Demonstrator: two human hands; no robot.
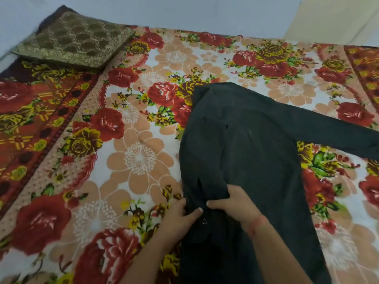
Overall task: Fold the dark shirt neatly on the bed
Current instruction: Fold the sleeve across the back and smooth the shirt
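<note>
The shirt (242,152) lay on the bed (131,156) right of centre in the frame, bunched and creased, one sleeve (332,130) stretched toward the right edge. Near the bottom centre the left hand (180,218) and right hand (235,203) sat close together, each pinching a pleat of cloth along the placket beside a button (204,221) (whether they were fastening or straightening could not be told). No clean fold showed yet, so the work looked barely begun: smoothing, sleeves and body folds remained. A cushion (75,39) sat in the upper left.
</note>
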